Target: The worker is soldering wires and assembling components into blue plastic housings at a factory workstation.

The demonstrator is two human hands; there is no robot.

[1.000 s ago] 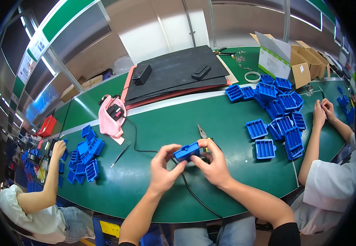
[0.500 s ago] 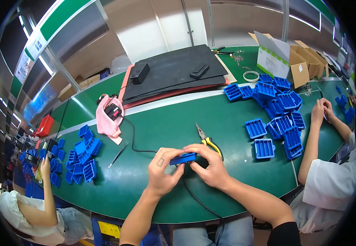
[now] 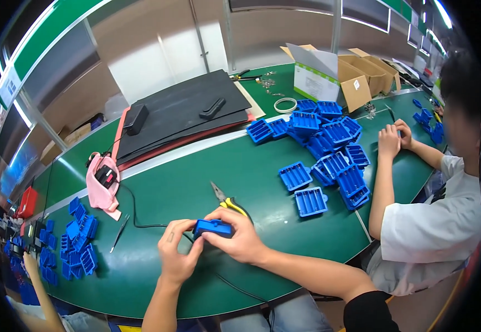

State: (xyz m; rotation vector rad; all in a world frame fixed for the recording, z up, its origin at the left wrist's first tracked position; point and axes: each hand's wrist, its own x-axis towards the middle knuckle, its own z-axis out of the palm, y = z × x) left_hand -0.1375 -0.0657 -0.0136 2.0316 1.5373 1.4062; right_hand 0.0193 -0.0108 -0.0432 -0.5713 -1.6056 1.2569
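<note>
Both of my hands grip one blue plastic battery holder (image 3: 214, 226) above the green table. My left hand (image 3: 177, 252) pinches its left end between thumb and fingers. On the opposite end, my right hand (image 3: 239, 237) has its thumb along the near side and fingers over the top. The holder is tilted with an outer side toward me, so its slots are hidden. Just beyond my right hand lie yellow-handled pliers (image 3: 228, 202), their jaws pointing away. Tweezers (image 3: 120, 233) rest on the table left of my left hand.
Blue holders are heaped at right (image 3: 335, 133) and at left (image 3: 80, 235). A black cable (image 3: 136, 213) runs from a pink cloth (image 3: 101, 185) under my hands. Black mats (image 3: 182, 119) and an open carton (image 3: 319, 77) stand behind. Co-workers sit on both sides.
The view has swung right, so the table things sit further left in it. The blue holder has turned in my hands, showing more of its side. Both hands still grip it.
</note>
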